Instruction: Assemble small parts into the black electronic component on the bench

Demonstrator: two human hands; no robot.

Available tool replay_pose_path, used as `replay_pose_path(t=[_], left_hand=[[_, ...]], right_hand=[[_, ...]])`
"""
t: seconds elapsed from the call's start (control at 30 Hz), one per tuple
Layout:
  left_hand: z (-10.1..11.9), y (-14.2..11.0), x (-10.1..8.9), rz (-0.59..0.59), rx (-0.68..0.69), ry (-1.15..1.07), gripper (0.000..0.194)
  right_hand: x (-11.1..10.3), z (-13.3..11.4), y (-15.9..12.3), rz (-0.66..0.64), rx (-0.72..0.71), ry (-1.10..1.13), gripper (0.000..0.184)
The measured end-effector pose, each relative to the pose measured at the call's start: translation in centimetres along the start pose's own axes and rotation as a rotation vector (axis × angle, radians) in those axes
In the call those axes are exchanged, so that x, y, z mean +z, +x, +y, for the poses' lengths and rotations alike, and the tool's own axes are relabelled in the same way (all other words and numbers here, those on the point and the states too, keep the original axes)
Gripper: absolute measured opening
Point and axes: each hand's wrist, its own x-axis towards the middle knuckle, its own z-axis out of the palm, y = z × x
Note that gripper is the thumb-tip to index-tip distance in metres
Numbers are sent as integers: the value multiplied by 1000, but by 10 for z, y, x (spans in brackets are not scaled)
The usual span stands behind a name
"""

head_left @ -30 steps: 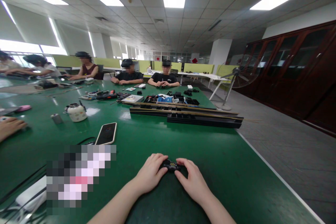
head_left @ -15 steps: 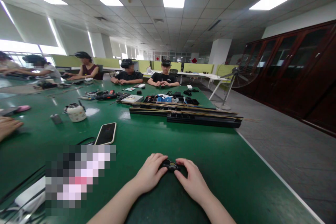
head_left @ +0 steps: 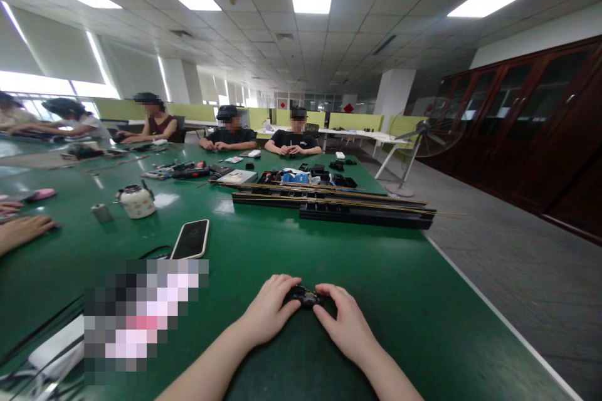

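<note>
Currently, both hands are at the near middle of the green worktop (head_left: 254,244), with a small black part (head_left: 308,298) between them. Left hand (head_left: 276,308): thumb and fingers closed around the left end of the part. Right hand (head_left: 339,316): narrow grip, thumb and fingertips at the right end. Fine detail on the part is too small to read; some yellowish colour shows on its top. Phone (head_left: 190,239) lies to the left of the hands, farther off. White pot (head_left: 136,202) stands beyond it, far left, with a grey cylinder (head_left: 100,212) just beside. Long black rails (head_left: 367,218) lie across the far right, thin golden rods (head_left: 399,202) along their top. At the left edge, a co-worker's hand (head_left: 28,232) rests on the worktop.
</note>
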Motion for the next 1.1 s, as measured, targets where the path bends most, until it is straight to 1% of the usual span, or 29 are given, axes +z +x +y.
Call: replay_pose_path(t=[0.27, 0.63, 0.8, 0.9, 1.1], left_hand=[[2, 0, -1, -3, -6, 4, 33], [2, 1, -1, 6, -3, 11, 31], [1, 1, 0, 14, -7, -4, 36], [-1, 0, 1, 23, 14, -19, 40], [0, -3, -1, 8, 54, -55, 46]], right_hand=[[2, 3, 0, 11, -23, 16, 29], [2, 2, 0, 4, -12, 5, 29], [0, 1, 0, 0, -17, 0, 28], [-2, -2, -1, -14, -23, 6, 28], [-3, -3, 0, -49, -84, 5, 22]])
